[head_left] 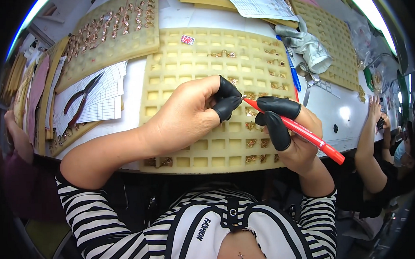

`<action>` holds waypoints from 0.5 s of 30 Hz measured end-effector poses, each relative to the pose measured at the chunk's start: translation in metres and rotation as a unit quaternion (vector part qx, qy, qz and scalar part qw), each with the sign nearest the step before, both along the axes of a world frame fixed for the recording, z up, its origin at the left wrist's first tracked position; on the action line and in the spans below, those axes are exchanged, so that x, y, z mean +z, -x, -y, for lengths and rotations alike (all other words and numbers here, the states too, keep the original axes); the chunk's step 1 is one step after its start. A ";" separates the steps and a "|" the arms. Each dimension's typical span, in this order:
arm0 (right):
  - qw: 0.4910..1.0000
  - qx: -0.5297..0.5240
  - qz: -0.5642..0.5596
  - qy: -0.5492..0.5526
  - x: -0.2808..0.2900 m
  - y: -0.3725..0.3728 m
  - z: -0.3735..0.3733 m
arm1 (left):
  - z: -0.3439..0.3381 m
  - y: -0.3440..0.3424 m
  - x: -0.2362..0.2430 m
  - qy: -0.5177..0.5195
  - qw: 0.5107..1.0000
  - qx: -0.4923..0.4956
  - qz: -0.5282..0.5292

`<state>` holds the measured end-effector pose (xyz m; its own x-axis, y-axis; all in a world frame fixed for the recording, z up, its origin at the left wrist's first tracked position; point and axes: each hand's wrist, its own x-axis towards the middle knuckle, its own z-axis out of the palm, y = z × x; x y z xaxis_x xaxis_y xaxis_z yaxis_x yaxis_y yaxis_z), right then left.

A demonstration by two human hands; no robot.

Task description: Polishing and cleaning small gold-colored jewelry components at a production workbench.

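Above the pale yellow compartment tray (pixel 177 62), my left hand (pixel 184 109) pinches a small shiny metal piece (pixel 243 96) between its thumb and forefinger. Both of those fingertips wear black rubber cots. The piece looks like jewellery, but its exact kind is too small to tell. My right hand (pixel 301 144), also in black finger cots, grips a red marker pen (pixel 311 137) with its tip pointing up and left, at the metal piece. Gold-coloured jewellery pieces (pixel 251 126) lie in several of the tray's square pockets, mostly toward the right side.
To the left, red-handled pliers (pixel 82 98) lie on gridded paper (pixel 103 94), below a tray of rose-gold pieces (pixel 117 27). A blue pen (pixel 293 71), a white glove (pixel 312 48) and another tray (pixel 327 38) are at right. Other people's arms (pixel 372 155) show at both sides.
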<state>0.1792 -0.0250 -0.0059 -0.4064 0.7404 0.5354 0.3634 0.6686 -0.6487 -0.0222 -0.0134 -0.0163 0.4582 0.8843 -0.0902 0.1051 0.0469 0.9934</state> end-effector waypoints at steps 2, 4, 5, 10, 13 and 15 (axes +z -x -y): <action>1.000 -0.003 0.002 0.010 0.000 0.001 0.001 | 0.000 0.000 0.001 0.001 1.000 0.002 -0.001; 1.000 0.000 -0.004 0.021 -0.001 0.001 0.001 | 0.001 0.000 0.002 0.001 1.000 0.003 -0.011; 1.000 -0.006 0.000 0.020 -0.001 0.001 0.001 | 0.001 0.000 0.002 -0.002 1.000 0.002 -0.012; 0.996 -0.047 -0.044 0.061 -0.002 0.000 0.003 | 0.001 -0.001 0.003 0.015 1.000 0.002 0.000; 0.996 -0.057 -0.058 0.047 -0.002 -0.001 0.002 | 0.001 -0.001 0.005 0.013 1.000 0.003 -0.009; 0.994 -0.059 -0.070 0.054 -0.002 -0.002 0.002 | 0.001 -0.001 0.002 0.008 1.000 0.004 0.000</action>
<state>0.1808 -0.0269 -0.0082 -0.2416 0.8342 0.4956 0.3365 0.5511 -0.7636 -0.0216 -0.0141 -0.0144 0.4507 0.8866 -0.1038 0.1047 0.0629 0.9925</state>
